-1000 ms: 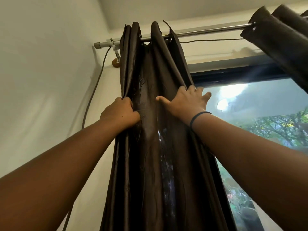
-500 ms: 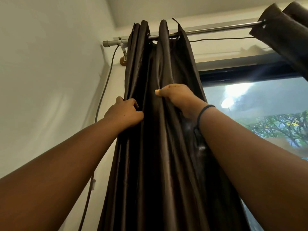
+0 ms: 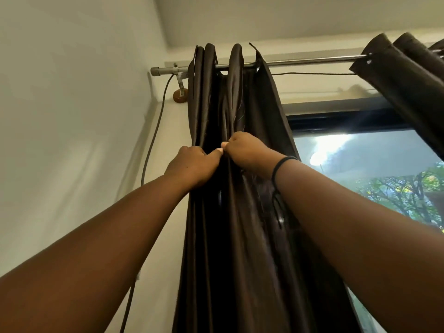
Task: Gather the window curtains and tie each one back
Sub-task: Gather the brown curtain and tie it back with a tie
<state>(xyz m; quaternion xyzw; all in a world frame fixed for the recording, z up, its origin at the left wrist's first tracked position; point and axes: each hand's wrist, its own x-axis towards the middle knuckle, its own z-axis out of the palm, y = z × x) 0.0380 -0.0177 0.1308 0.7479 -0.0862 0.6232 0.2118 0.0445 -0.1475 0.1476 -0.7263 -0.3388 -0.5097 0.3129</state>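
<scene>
The dark brown curtain [image 3: 240, 212] hangs bunched at frame centre from the curtain rod [image 3: 300, 61]. The left hand [image 3: 192, 164] and right hand [image 3: 247, 150], thumbs nearly touching, each grip its folds. Risk: the slick fabric may slip and fan out if either grip loosens.

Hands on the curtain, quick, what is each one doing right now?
Left hand: closed, gripping the curtain folds.
Right hand: closed, gripping the same curtain, thumb beside the left thumb.
</scene>
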